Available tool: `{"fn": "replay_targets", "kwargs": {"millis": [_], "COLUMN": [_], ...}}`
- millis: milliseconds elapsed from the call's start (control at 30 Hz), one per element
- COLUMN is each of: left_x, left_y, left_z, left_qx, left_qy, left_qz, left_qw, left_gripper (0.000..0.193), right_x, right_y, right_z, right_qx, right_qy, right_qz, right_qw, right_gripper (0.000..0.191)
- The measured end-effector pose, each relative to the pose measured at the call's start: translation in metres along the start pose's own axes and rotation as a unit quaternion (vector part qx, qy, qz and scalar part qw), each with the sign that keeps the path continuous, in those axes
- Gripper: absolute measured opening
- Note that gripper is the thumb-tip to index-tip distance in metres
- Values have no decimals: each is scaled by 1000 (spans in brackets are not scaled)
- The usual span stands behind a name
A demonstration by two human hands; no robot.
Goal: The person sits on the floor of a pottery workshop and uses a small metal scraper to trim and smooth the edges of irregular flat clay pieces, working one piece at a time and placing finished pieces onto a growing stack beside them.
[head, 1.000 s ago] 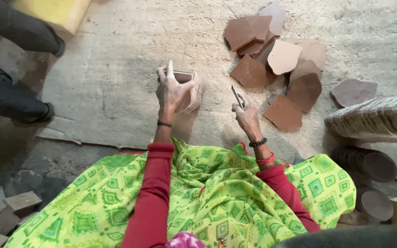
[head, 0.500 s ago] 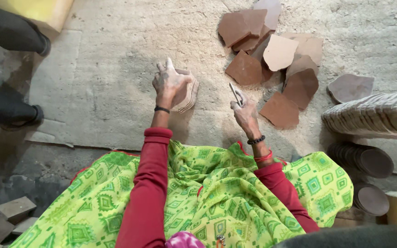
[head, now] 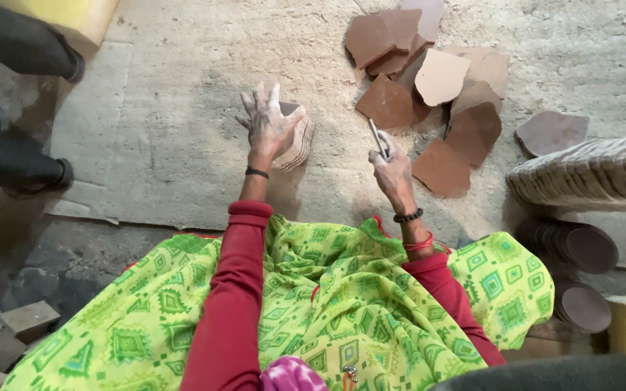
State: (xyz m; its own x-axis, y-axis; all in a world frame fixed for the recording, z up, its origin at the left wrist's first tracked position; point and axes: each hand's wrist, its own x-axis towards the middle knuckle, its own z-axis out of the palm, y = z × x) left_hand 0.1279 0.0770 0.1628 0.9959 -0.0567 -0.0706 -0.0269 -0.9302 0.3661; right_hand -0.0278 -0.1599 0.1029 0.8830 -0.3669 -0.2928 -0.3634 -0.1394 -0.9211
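Note:
My left hand [head: 268,124] rests with fingers spread over a small stack of thin round brown sheets [head: 296,140] standing on the concrete floor. My right hand [head: 391,168] is closed around a slim metal tool [head: 377,137], its blades pointing up and away from me. Just beyond the right hand lies a scatter of rough-edged brown sheets [head: 429,80]. Both arms wear red sleeves, and a bright green patterned cloth [head: 327,297] covers my lap.
A long ribbed bundle of stacked sheets [head: 588,174] lies at the right, with stacks of cut round brown discs [head: 581,250] below it. Another person's dark legs and shoes [head: 16,152] stand at the left. Wooden blocks [head: 9,326] sit at lower left.
My left hand has gone from holding the stack up with a finger raised to lying spread over it on the floor. The right hand kept the tool and hardly moved.

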Motion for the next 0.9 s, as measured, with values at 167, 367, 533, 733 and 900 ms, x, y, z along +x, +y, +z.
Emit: {"fn": "replay_targets", "kwargs": {"millis": [167,367,533,733,900], "left_x": [-22,-41,-4,27,25], "left_y": [13,62,109,141,132], "left_z": [42,138,192,192,192], "left_qx": [-66,-187,-122,-115,-179], "left_qy": [174,74,1,-86,-36], "left_qz": [129,243,203,-1,45], "left_qw": [974,949,971,990,982], "left_gripper": [43,44,94,108,81], "right_x": [0,6,6,11,14], "right_y": [-8,-7,-4,-2,-7], "right_z": [-25,-64,-71,-56,-53], "right_qx": [108,263,335,273,256], "right_qy": [65,143,109,39,22], "right_qz": [-60,-5,59,37,45], "right_qw": [990,954,934,960,965], "right_gripper": [53,35,21,29,35]}}
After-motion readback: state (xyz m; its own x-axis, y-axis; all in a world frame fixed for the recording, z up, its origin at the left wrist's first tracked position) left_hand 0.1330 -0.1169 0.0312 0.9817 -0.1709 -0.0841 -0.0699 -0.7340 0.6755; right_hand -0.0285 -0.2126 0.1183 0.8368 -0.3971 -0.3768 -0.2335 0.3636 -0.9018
